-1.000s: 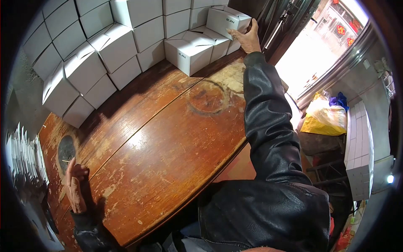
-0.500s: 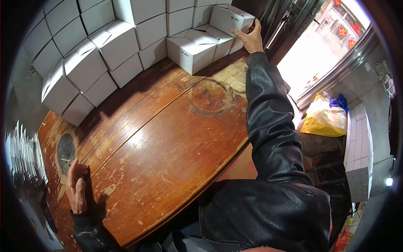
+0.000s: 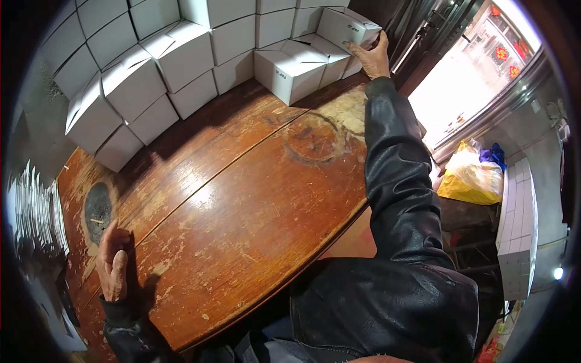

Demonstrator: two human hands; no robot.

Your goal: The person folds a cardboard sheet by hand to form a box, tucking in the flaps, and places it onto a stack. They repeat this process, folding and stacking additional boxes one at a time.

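Observation:
At the far right end of a row, my right hand grips a white cardboard box with small dark print. The thumb lies on its front face and the fingers reach round its right end. This box rests on top of other white boxes, the nearest with similar print. My left hand is at the left of the wooden table, fingers loosely bent and thumb apart, holding nothing. Close to its fingertips is a dark oval patch with a small light stick on it.
Stacked white boxes line the table's back and left side. A pile of flat white sheets stands at far left. To the right are a bright doorway, a yellow and white plastic bag and a large block of white boxes.
The view has shifted slightly, so the boxes and table appear a little further right. My right hand stays on the same box, and my left hand keeps about the same pose.

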